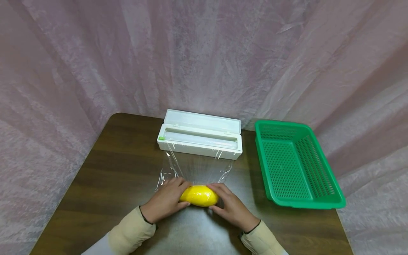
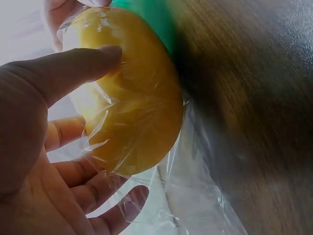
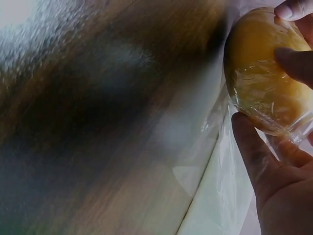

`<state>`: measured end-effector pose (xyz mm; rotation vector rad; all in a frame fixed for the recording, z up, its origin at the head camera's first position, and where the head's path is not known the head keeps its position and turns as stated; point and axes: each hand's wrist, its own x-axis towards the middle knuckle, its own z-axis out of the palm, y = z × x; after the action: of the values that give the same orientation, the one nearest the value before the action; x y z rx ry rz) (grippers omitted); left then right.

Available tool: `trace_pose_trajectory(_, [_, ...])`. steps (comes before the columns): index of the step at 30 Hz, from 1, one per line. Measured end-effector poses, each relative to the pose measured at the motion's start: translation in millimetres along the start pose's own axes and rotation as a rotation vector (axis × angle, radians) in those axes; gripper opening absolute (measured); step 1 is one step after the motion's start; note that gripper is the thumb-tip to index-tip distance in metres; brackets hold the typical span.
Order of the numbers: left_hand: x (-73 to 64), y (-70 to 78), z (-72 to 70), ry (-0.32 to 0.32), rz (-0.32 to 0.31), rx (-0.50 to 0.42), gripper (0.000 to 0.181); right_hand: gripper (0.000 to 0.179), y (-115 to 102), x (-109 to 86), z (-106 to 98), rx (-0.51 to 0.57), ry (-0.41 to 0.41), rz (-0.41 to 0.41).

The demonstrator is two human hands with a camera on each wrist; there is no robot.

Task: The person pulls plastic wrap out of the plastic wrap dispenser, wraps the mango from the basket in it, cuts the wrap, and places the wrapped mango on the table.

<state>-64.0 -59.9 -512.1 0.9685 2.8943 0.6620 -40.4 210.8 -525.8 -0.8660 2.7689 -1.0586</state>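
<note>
Basically, left hand [image 1: 167, 199] and right hand [image 1: 234, 208] gripped opposite ends of the yellow oblong item [image 1: 199, 196] with curled fingers, lower centre of the head frame, probably to hold clear film [image 1: 200, 168] snug where it ran from the white box [image 1: 200, 150]. Some fingers were hidden behind the item; film edges were hard to trace.
</note>
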Motion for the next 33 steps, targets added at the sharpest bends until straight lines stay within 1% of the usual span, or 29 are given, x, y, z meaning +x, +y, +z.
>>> trace_pose_trajectory(7, [3.1,-2.0,1.4,0.002,-0.005,-0.009,0.055,0.077,0,1.2,-1,-0.040,-0.016,0.026])
trace_pose_trajectory(15, [7.1,-3.7,-1.0,-0.040,-0.001,-0.006,0.055,0.082,3,1.4,-3,-0.074,-0.017,0.015])
trace_pose_trajectory(18, [9.2,-5.1,-2.0,-0.053,-0.003,-0.014,0.056,0.085,4,0.7,-3,-0.106,0.006,0.019])
trace_pose_trajectory(20, [10.9,-5.9,-3.0,-0.062,-0.006,-0.016,0.057,0.085,3,0.4,-4,-0.139,0.044,0.009])
trace_pose_trajectory(23, [13.8,-7.0,-5.1,-0.076,-0.002,-0.021,0.057,0.077,1,0.9,-4,-0.194,0.141,-0.059])
trace_pose_trajectory(26, [16.8,-8.1,-7.4,-0.087,0.006,-0.028,0.056,0.068,-5,1.6,-2,-0.248,0.223,-0.174])
trace_pose_trajectory(27, [17.8,-8.4,-8.1,-0.088,0.012,-0.028,0.056,0.066,-8,1.9,-1,-0.261,0.236,-0.215])
trace_pose_trajectory(29, [19.6,-9.2,-9.4,-0.088,0.025,-0.029,0.054,0.064,-13,2.4,1,-0.286,0.235,-0.276])
trace_pose_trajectory(31, [21.4,-10.5,-10.2,-0.092,0.037,-0.022,0.051,0.063,-18,2.5,4,-0.325,0.225,-0.311])
trace_pose_trajectory(33, [23.4,-11.9,-10.7,-0.105,0.043,-0.030,0.049,0.063,-22,2.4,7,-0.363,0.221,-0.327])
